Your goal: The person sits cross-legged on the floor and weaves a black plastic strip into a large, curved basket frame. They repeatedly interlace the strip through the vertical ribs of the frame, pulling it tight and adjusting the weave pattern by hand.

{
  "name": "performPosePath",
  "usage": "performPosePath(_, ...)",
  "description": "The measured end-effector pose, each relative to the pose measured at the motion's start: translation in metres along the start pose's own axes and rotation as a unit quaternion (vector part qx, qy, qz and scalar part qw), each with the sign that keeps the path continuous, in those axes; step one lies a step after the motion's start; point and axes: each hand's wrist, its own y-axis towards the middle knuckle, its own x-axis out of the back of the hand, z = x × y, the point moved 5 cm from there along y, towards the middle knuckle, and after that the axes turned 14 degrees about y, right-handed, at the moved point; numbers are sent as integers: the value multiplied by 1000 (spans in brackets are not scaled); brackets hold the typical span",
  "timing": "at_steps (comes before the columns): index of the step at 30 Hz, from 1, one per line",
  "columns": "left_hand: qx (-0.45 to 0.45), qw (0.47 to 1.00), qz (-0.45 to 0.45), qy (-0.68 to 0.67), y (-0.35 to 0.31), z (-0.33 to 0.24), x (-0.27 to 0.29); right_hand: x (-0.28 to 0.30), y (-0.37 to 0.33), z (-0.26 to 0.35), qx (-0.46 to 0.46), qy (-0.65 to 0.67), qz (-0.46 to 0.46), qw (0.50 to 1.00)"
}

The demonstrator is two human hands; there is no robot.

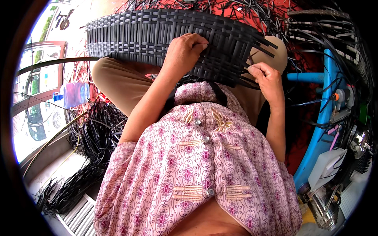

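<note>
Across my lap lies a long, curved panel of black wicker weaving point(153, 33), with loose strip ends sticking out at its right end. My left hand point(184, 53) rests on the middle of the panel, its fingers curled in and thumb pressed against the forefinger at the weave; what they pinch is too small to make out. At the right end, my right hand point(265, 76) pinches a thin black strip point(249, 65) between thumb and forefinger.
Bundles of black strips point(90, 137) lie at the left, near a clear blue-capped water bottle point(75, 95). A blue plastic stool point(323, 114) stands at the right, with a metal flask point(325, 206) below it. More loose strips point(252, 13) cover the red floor ahead.
</note>
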Motion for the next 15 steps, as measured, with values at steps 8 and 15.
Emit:
performPosePath(8,-3,985,-103,136,-14,-9,1,-7,-5,18,108,-30,-25,993)
performPosePath(15,0,983,-131,127,-12,-6,-2,-8,0,19,96,-42,-19,994)
